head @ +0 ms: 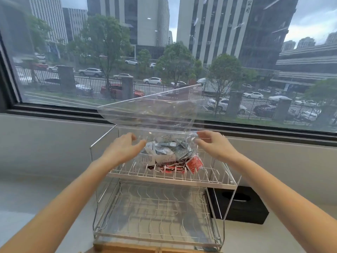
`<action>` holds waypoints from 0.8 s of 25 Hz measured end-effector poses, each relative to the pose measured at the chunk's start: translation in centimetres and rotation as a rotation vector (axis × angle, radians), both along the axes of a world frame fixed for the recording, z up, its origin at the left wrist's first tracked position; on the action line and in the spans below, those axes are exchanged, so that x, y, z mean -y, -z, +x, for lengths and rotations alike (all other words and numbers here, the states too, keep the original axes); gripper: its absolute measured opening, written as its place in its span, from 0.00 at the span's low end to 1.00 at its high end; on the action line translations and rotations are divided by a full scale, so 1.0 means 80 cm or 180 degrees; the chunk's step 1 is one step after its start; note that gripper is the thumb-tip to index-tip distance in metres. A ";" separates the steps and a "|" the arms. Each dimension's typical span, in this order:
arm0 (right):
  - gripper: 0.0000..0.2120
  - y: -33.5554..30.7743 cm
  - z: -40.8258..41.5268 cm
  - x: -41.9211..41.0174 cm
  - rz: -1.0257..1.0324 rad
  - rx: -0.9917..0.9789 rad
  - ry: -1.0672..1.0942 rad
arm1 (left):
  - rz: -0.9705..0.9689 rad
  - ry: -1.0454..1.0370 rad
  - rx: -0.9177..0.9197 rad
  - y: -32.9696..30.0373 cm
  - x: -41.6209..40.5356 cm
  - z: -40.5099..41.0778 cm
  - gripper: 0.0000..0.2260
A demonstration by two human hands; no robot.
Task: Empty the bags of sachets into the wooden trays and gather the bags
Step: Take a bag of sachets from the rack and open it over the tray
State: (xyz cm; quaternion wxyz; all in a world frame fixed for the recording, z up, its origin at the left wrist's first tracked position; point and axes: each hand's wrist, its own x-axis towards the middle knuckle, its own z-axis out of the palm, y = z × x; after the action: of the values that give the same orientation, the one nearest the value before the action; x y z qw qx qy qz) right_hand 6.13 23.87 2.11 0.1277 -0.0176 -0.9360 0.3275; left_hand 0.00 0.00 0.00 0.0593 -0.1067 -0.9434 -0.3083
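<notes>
Both hands are up at the clear plastic bag (155,114) on the top tier of the wire dish rack (215,181): my left hand (122,149) has its fingers loosely curved against the bag's left side, thumb reaching toward the film, and my right hand (212,143) pinches the film at the bag's right edge with thumb and fingertips. Whether the left hand truly has hold of the plastic or only touches it I cannot tell. The bag's upper part stands puffed and slack above my hands, while its load of sachets (169,154) sits heaped at the bottom, resting on the rack's upper shelf, grey and white ones on top and red ones (194,164) below and to the right. To do this well, I judge I should get a firm pinch on both sides before lifting, keep the weight low and the opening up so nothing spills through the wires, then carry it down to the wooden tray (127,249), whose edge just shows below the rack at the front of the counter (36,201). A black box (242,207) sits to the right behind the rack. Print on the sachets is too blurred to read; large characters run down a tower (248,7) outside the window, but I cannot make them out surely.
</notes>
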 end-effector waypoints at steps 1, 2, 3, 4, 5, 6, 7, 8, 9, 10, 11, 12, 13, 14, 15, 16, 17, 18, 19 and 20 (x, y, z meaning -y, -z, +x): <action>0.25 0.006 -0.008 0.001 0.0112 0.0133 -0.0006 | -0.0229 -0.0070 0.0108 0.006 -0.001 -0.003 0.25; 0.28 0.011 -0.017 0.002 0.0233 0.0237 -0.0018 | -0.0370 -0.0109 0.0180 0.014 -0.001 -0.010 0.25; 0.30 0.020 -0.024 0.002 0.0280 0.0338 -0.0016 | -0.0477 -0.0138 0.0307 0.025 -0.001 -0.015 0.26; 0.31 0.026 -0.030 0.005 0.0304 0.0440 -0.0024 | -0.0526 -0.0192 0.0439 0.032 -0.003 -0.019 0.28; 0.33 0.033 -0.039 0.006 0.0266 0.0482 0.0004 | -0.0527 -0.0211 0.0530 0.037 -0.006 -0.023 0.29; 0.34 0.042 -0.047 0.007 0.0192 0.0500 0.0023 | -0.0471 -0.0223 0.0600 0.044 -0.010 -0.029 0.30; 0.34 0.048 -0.054 0.006 0.0094 0.0489 0.0047 | -0.0337 -0.0208 0.0675 0.048 -0.014 -0.034 0.32; 0.34 0.052 -0.059 0.007 -0.0012 0.0408 0.0068 | -0.0134 -0.0192 0.0738 0.049 -0.018 -0.037 0.34; 0.34 0.057 -0.064 0.007 -0.0095 0.0344 0.0091 | 0.0093 -0.0181 0.0793 0.051 -0.021 -0.039 0.35; 0.34 0.061 -0.068 0.007 -0.0151 0.0275 0.0121 | 0.0347 -0.0201 0.0840 0.054 -0.022 -0.042 0.37; 0.33 0.064 -0.072 0.007 -0.0169 0.0216 0.0146 | 0.0642 -0.0237 0.0884 0.056 -0.023 -0.047 0.38; 0.31 0.067 -0.075 0.006 -0.0150 0.0159 0.0162 | 0.0930 -0.0264 0.0917 0.058 -0.022 -0.052 0.39; 0.29 0.070 -0.077 0.005 -0.0133 0.0109 0.0175 | 0.1179 -0.0255 0.0931 0.059 -0.020 -0.057 0.39; 0.27 0.072 -0.079 0.004 -0.0136 0.0054 0.0182 | 0.1364 -0.0234 0.0886 0.061 -0.019 -0.061 0.36; 0.24 0.074 -0.080 0.003 -0.0166 -0.0008 0.0189 | 0.1464 -0.0238 0.0770 0.062 -0.018 -0.063 0.32; 0.22 0.076 -0.081 0.003 -0.0200 -0.0077 0.0206 | 0.1510 -0.0263 0.0656 0.063 -0.017 -0.064 0.28; 0.19 0.078 -0.081 0.002 -0.0238 -0.0158 0.0232 | 0.1538 -0.0285 0.0560 0.062 -0.018 -0.063 0.23; 0.17 0.080 -0.082 0.001 -0.0272 -0.0227 0.0264 | 0.1580 -0.0305 0.0467 0.062 -0.018 -0.063 0.19; 0.14 0.081 -0.082 0.000 -0.0310 -0.0263 0.0295 | 0.1605 -0.0308 0.0359 0.059 -0.018 -0.061 0.14; 0.12 0.081 -0.082 0.000 -0.0364 -0.0297 0.0318 | 0.1620 -0.0289 0.0243 0.056 -0.017 -0.059 0.11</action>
State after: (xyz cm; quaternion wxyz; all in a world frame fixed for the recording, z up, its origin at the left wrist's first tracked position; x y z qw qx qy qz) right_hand -0.45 23.91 -4.39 0.1862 -0.0562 -0.9067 0.3742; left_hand -4.72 1.38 -4.52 0.0625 -0.0341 -0.8409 -0.5365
